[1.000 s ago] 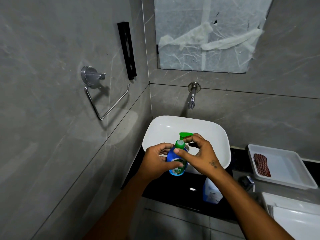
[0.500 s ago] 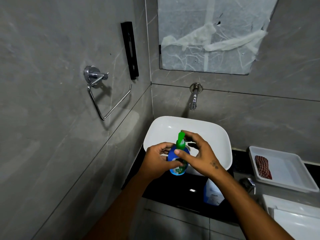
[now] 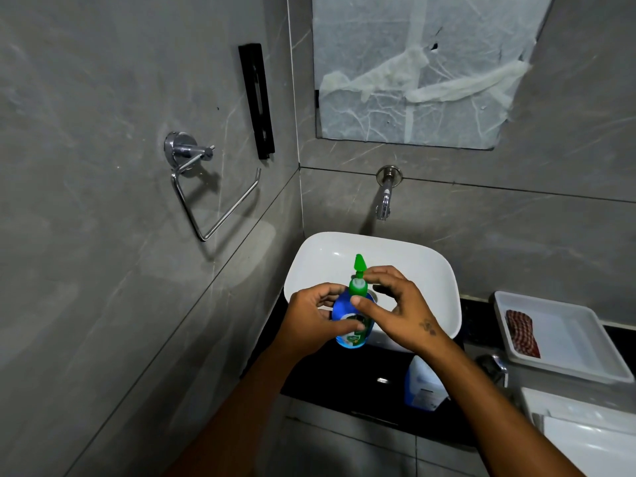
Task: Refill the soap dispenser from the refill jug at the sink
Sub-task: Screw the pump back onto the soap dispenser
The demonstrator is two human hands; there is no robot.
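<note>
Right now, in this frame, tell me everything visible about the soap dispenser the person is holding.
The soap dispenser is a small blue plastic bottle with a green and white label and a green pump top whose nozzle points away from the camera. It is held roughly upright above the near rim of the white basin. The left hand wraps its body; the right hand pinches the green collar with thumb and fingers. Its fill level cannot be told.

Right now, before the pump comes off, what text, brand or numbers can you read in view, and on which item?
Nothing can be read.
Soap dispenser, held in the left hand: green and white label with print, too blurred to read.
Refill jug on the counter, behind the right hand's forearm: pale label with dark lines of print, too small to read.
No other writing shows.
</note>
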